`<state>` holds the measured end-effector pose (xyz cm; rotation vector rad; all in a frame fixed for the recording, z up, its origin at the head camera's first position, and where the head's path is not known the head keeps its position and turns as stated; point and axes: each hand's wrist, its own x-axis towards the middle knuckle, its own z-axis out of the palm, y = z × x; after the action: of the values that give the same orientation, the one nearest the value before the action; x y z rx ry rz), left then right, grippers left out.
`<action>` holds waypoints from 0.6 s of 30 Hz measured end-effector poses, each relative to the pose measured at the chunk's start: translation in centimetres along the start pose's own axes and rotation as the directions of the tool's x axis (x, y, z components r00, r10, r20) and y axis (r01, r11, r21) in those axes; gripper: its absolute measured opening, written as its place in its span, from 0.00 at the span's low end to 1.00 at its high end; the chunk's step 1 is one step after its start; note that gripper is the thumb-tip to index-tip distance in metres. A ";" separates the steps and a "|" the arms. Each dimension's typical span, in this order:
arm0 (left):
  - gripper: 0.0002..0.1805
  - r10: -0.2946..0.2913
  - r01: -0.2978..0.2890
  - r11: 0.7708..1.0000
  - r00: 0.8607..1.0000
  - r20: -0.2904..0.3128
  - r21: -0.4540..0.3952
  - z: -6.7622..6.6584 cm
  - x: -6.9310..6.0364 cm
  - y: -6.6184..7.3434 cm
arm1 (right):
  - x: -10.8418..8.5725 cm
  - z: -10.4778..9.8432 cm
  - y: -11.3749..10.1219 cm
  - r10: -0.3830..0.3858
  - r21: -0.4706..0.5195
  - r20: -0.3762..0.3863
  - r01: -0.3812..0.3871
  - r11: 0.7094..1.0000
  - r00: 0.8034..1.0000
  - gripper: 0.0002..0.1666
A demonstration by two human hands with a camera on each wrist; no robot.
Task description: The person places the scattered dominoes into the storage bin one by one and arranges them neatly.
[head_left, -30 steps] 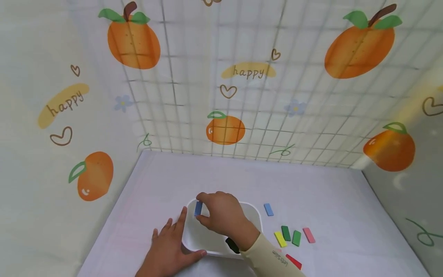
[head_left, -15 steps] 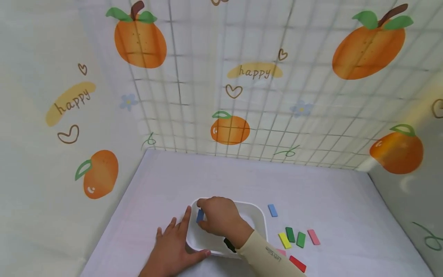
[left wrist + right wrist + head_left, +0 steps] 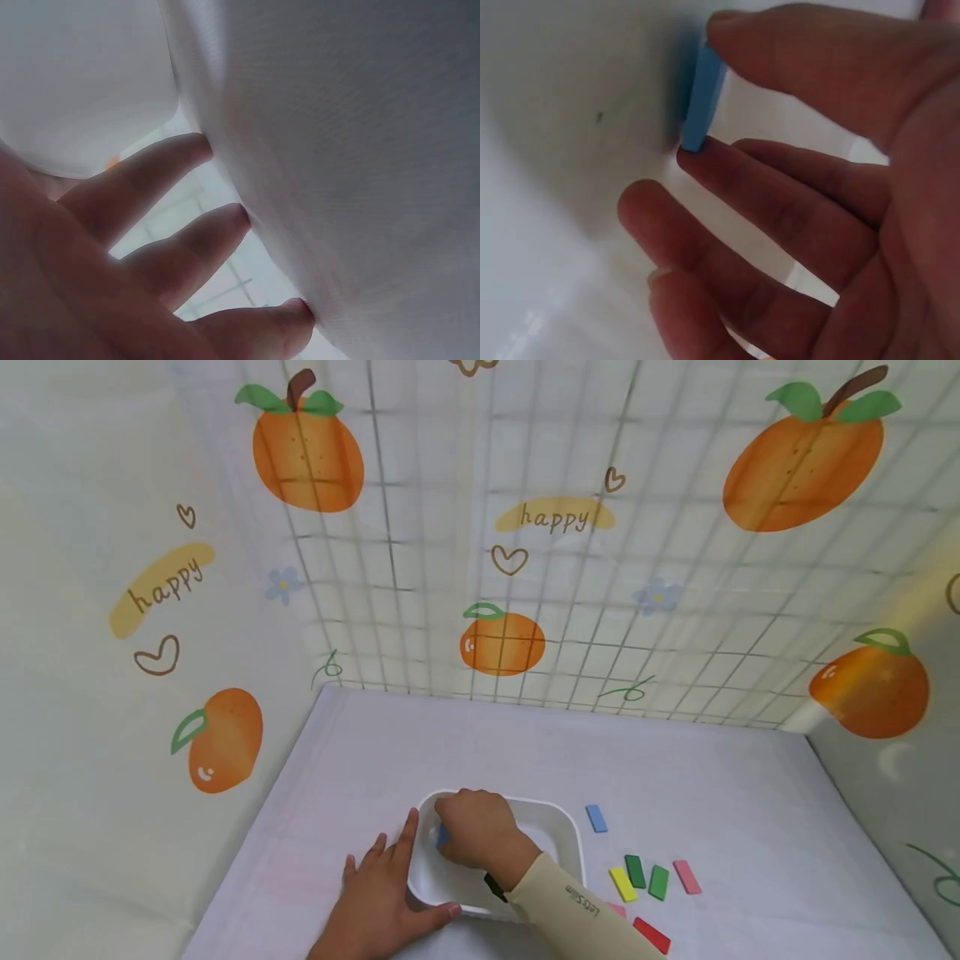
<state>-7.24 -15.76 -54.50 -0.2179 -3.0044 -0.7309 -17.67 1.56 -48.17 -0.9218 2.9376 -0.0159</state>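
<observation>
My right hand point(image 3: 480, 831) is down inside a white plastic tray point(image 3: 553, 839), near its left end. It pinches a small flat blue block point(image 3: 705, 97) between thumb and a fingertip, as the right wrist view shows. The block is close against the tray's surface; whether it touches is unclear. In the head view the hand covers most of the block. My left hand point(image 3: 375, 893) lies with spread fingers at the tray's left side, thumb along the near edge. The left wrist view shows its straight fingertips on the white tabletop.
Right of the tray lie loose blocks: a blue one point(image 3: 596, 818), a yellow one point(image 3: 622, 883), a dark green one point(image 3: 635, 872), a lighter green one point(image 3: 658, 882), a pink one point(image 3: 687, 877) and a red one point(image 3: 652, 935). Another pink block point(image 3: 618, 910) is partly hidden by the sleeve point(image 3: 577, 910).
My right hand has lowered the blue block deeper into the tray, and less of the block shows. The left hand keeps its place at the tray. The head view has shifted slightly.
</observation>
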 end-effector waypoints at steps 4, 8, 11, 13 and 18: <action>0.73 -0.008 0.008 1.000 1.000 0.007 0.005 0.1 0.0 -0.2 | 0.1 0.3 -0.1 -0.002 -0.006 0.003 0.002 1.000 1.000 0.16; 0.73 -0.014 0.014 1.000 1.000 0.014 0.008 0.2 -0.1 -0.3 | 0.2 0.5 -0.4 0.015 -0.019 0.007 -0.015 1.000 1.000 0.17; 0.73 -0.017 0.017 1.000 1.000 0.018 -0.004 0.1 -0.1 -0.1 | 0.3 0.6 -0.5 0.029 -0.026 0.005 -0.029 0.999 1.000 0.17; 0.73 -0.018 0.018 1.000 1.000 0.024 -0.011 0.0 -0.1 0.0 | 0.4 0.8 -0.6 0.034 -0.025 0.000 -0.034 0.999 0.999 0.17; 0.72 -0.019 0.020 1.000 0.999 0.041 -0.010 -0.3 0.0 0.2 | 0.5 1.2 -0.6 0.042 -0.030 -0.043 -0.044 0.999 0.998 0.16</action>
<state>-7.23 -15.74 -54.12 -0.2062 -3.0458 -0.7530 -17.61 0.80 -49.37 -0.8725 3.0042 0.0120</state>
